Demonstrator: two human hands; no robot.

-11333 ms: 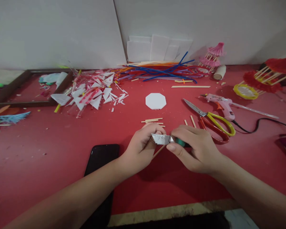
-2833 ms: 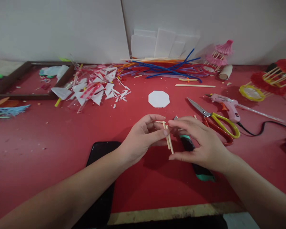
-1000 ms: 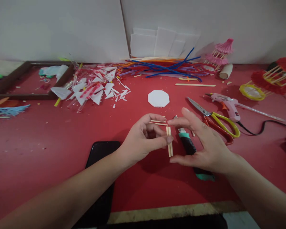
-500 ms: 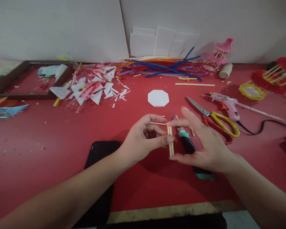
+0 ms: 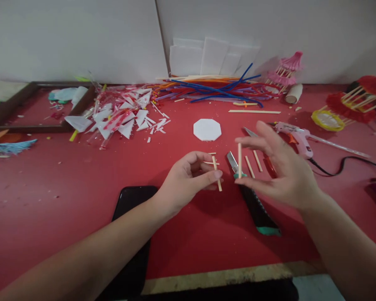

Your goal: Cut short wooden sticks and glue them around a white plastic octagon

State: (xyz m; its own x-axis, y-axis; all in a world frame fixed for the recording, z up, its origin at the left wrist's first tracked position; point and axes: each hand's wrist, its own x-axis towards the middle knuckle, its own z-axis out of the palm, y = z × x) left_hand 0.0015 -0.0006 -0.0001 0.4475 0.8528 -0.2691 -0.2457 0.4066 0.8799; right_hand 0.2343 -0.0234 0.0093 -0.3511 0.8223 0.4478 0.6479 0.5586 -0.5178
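My left hand (image 5: 188, 177) pinches a short wooden stick (image 5: 217, 180) between thumb and forefinger, above the red table (image 5: 65, 188). My right hand (image 5: 282, 167) holds a second short wooden stick (image 5: 239, 155) upright between its thumb and forefinger, the other fingers spread. The two sticks are apart. A utility knife (image 5: 250, 196) with a black and green handle lies on the table between and below the hands. A white octagonal piece (image 5: 207, 129) lies just beyond. Several short sticks (image 5: 253, 163) lie loose by the knife.
Yellow-handled scissors (image 5: 269, 163) are partly hidden behind my right hand, next to a pink glue gun (image 5: 296, 136) with a black cord. A black phone (image 5: 131, 234) lies under my left forearm. White and red scraps (image 5: 122, 115), pipe cleaners (image 5: 213, 90) and small umbrella crafts (image 5: 354, 102) line the back.
The two sticks were held together side by side between both hands. Now my right hand has drawn one stick away to the right and up, while the left keeps the other.
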